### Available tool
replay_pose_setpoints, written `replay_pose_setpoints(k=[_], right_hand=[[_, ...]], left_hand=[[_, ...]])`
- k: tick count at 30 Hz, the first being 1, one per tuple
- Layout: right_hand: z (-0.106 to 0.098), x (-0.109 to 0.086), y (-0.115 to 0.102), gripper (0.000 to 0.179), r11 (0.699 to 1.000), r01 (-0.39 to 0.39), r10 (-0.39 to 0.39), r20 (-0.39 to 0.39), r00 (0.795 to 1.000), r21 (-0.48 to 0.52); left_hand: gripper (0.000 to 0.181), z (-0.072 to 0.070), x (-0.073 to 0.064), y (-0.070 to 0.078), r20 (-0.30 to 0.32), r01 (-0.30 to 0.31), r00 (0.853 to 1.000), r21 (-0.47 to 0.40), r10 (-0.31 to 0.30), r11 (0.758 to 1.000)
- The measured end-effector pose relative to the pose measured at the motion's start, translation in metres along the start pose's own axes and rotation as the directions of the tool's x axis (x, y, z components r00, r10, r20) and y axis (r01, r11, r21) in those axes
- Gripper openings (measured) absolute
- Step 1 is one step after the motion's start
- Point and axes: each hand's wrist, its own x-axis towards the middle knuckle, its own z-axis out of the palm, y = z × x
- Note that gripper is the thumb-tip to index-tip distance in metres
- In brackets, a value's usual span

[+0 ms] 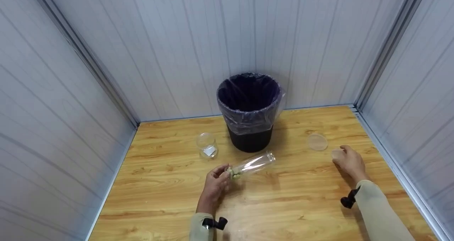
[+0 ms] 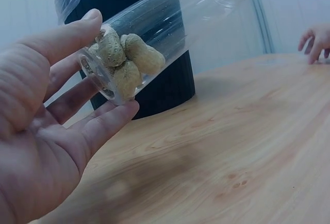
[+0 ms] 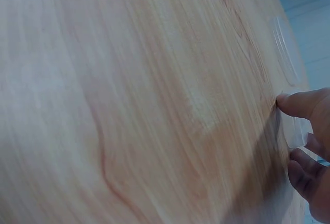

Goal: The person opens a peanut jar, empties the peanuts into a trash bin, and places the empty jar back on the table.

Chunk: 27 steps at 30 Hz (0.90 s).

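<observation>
In the head view my left hand (image 1: 217,184) holds a tall clear plastic jar (image 1: 254,164) tilted, its far end up and to the right. Several peanuts (image 2: 124,61) in their shells lie inside at its base; thumb and fingers grip that base in the left wrist view. Over at the right, my right hand (image 1: 350,162) is down at the tabletop on a round translucent lid (image 1: 337,154). Thumb and fingertips pinch this lid (image 3: 295,131) from opposite sides in the right wrist view. Another such lid (image 1: 317,142) lies flat just beyond it.
A black bin (image 1: 251,140) lined with a plastic bag stands at the back, behind the jar. To its left is a short clear container (image 1: 206,145) with a white label. Panel walls (image 1: 170,56) enclose the wooden table (image 1: 159,191) at the back and sides.
</observation>
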Motion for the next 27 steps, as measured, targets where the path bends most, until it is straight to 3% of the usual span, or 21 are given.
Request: replay_pose_setpoints(k=[4, 8, 12, 16, 20, 25, 27], right_hand=[[-0.002, 0.000, -0.011, 0.073, 0.999, -0.037, 0.037, -0.014, 0.999, 0.003], [-0.009, 0.010, -0.041, 0.071, 0.991, -0.039, 0.044, -0.041, 0.998, 0.132], [-0.017, 0.024, -0.084, 0.066, 0.957, 0.038, -0.014, -0.088, 0.996, 0.287], [-0.025, 0.036, -0.138, 0.054, 0.924, 0.172, -0.112, -0.189, 0.976, 0.342], [-0.029, 0.041, -0.193, 0.039, 0.872, 0.339, -0.241, -0.293, 0.925, 0.352], [-0.024, 0.044, -0.249, 0.034, 0.759, 0.541, -0.406, -0.387, 0.828, 0.362], [-0.020, 0.044, -0.265, 0.035, 0.727, 0.598, -0.463, -0.402, 0.790, 0.337]], left_hand=[[0.041, -0.002, -0.003, -0.002, -0.003, 0.011, 1.000, 0.003, -0.011, 1.000], [0.042, -0.001, -0.003, -0.003, -0.019, 0.017, 1.000, -0.022, -0.017, 1.000], [0.041, 0.001, -0.002, -0.004, -0.020, 0.009, 1.000, -0.044, -0.010, 0.999], [0.039, 0.000, -0.004, -0.004, -0.023, 0.001, 1.000, -0.049, -0.003, 0.999], [0.041, -0.004, -0.009, -0.006, -0.027, -0.003, 1.000, -0.049, 0.002, 0.999], [0.042, -0.007, -0.014, -0.010, -0.034, 0.001, 0.999, -0.100, -0.005, 0.995], [0.038, -0.008, -0.017, -0.011, -0.037, -0.010, 0.999, -0.115, 0.005, 0.993]])
